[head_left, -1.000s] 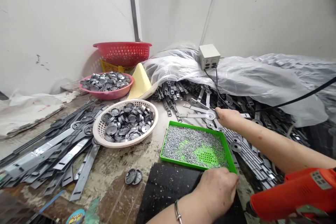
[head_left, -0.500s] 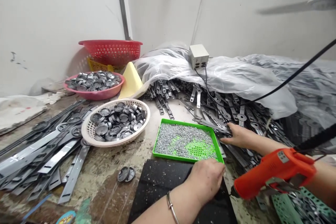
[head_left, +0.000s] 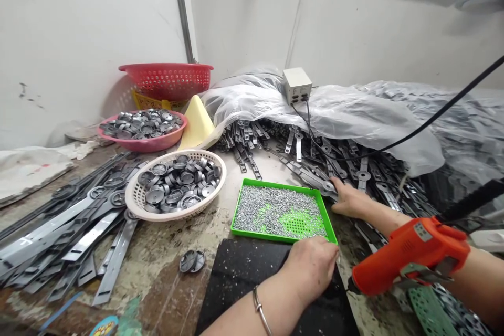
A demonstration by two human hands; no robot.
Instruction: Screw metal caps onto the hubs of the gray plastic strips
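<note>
Strips (head_left: 305, 173), flat and grey, lie right of centre in the head view, just past the upper-right corner of the green tray (head_left: 260, 235). Their long axis slants from upper left to lower right, so the near ends meet the right hand (head_left: 348, 200) — the nearer of the two. From its fingers the lengths point toward the upper left. Those fingers are parted about the ends and touch them; how firmly, I cannot tell. The left hand (head_left: 313, 262) is curled lower down, by the tray's lower-right corner — whether its hidden fingers hold anything cannot be seen.
</note>
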